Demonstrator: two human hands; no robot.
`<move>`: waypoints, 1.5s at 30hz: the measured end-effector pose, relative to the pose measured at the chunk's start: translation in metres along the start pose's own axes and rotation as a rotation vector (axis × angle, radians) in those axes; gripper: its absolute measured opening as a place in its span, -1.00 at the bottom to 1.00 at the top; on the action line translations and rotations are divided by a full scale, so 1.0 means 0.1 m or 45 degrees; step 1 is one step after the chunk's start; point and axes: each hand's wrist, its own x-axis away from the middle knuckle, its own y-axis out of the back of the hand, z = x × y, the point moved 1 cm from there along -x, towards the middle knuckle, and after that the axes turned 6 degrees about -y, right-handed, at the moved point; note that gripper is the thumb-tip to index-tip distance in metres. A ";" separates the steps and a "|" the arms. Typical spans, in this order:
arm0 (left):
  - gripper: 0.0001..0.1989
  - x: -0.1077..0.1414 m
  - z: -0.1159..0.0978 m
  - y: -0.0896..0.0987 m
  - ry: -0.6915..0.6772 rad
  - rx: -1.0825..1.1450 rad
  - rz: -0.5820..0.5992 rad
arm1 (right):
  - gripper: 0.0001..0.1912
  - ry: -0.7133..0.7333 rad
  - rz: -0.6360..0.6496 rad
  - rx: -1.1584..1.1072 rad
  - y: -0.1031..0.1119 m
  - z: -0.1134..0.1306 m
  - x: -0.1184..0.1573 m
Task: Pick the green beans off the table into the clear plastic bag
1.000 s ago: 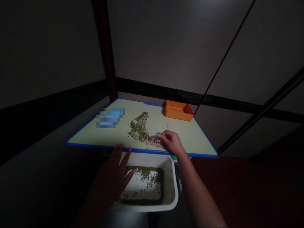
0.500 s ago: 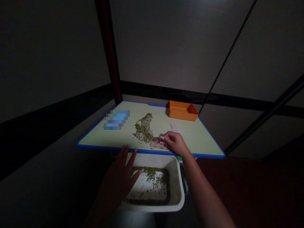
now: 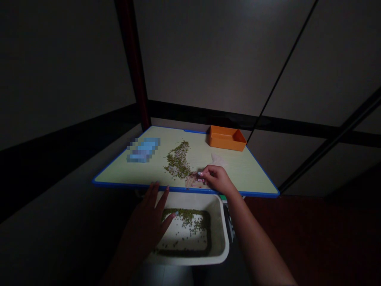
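Note:
Small green beans [image 3: 177, 161] lie scattered in a loose pile on the pale green table [image 3: 143, 172]. At the pile's lower right is a pinkish patch of small pieces [image 3: 195, 182] near the table's front edge. My right hand [image 3: 216, 178] rests over that patch with its fingertips pinched; whatever is between them is too small to make out. My left hand [image 3: 149, 218] has its fingers spread, fingertips by the table's front edge and over the left side of a white tub [image 3: 218, 226]. More green beans lie in the tub, mostly along its bottom edges.
An orange box [image 3: 228, 143] stands at the table's back right. A thin, pale translucent piece [image 3: 218, 159] lies in front of it. At the table's left is a blurred blue item [image 3: 145, 150]. Dark panelled walls rise behind and to the left.
The view has shifted slightly, moving everything a little left. My right hand's fingertips are slightly further left over the pinkish patch. My left hand stays spread.

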 end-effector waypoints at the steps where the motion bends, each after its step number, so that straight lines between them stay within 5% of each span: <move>1: -0.36 0.00 0.00 0.00 0.001 -0.004 0.004 | -0.70 -0.004 -0.006 -0.021 0.00 0.00 0.00; 16: -0.32 -0.01 0.00 0.01 -0.031 -0.091 0.022 | -0.71 0.042 -0.087 0.071 0.01 0.00 0.01; 20: -0.29 0.01 0.02 -0.04 -0.033 -0.111 -0.021 | -0.72 0.291 -0.182 0.352 -0.02 0.10 0.06; 25: -0.28 0.05 0.05 -0.10 -0.054 -0.128 -0.061 | -0.70 0.815 -0.346 0.878 -0.10 0.25 0.35; 28: -0.27 0.05 0.06 -0.11 -0.071 -0.110 -0.066 | -0.72 0.931 -0.401 1.009 -0.09 0.23 0.54; 36: -0.25 0.05 0.10 -0.14 -0.080 -0.048 -0.058 | -0.79 0.846 -0.475 1.040 0.12 -0.01 0.68; 45: -0.25 0.05 0.07 -0.08 -0.083 -0.056 -0.049 | -0.76 0.698 -0.623 0.954 0.26 -0.01 0.67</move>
